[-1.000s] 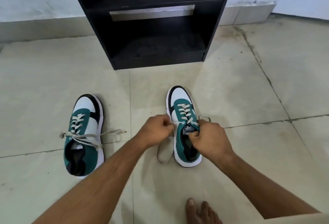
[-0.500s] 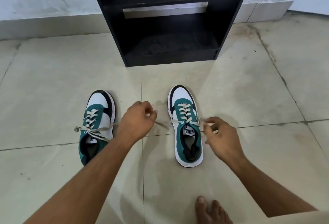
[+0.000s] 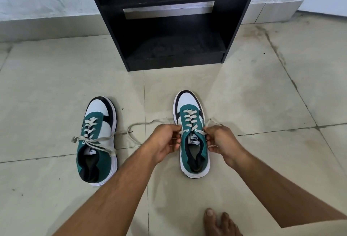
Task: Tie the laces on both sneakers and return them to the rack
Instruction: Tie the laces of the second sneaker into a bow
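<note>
Two green, white and black sneakers stand on the tiled floor, toes toward the black rack (image 3: 169,20). The left sneaker (image 3: 97,142) has loose beige laces spread sideways across its tongue. The right sneaker (image 3: 192,134) is between my hands. My left hand (image 3: 164,142) pinches the left lace end at the shoe's left side; the slack of that lace (image 3: 142,125) trails off to the left on the floor. My right hand (image 3: 220,140) pinches the right lace end by the top eyelets.
The rack's bottom shelf (image 3: 176,48) is open toward me, straight ahead of the right sneaker. A white wall with a low skirting (image 3: 47,23) runs behind it. My bare foot (image 3: 217,222) rests on the tiles at the bottom edge.
Both hands had pulled the laces outward half a second ago; now they have come back in against the right sneaker's sides, still holding the lace ends. The view has shifted slightly.
</note>
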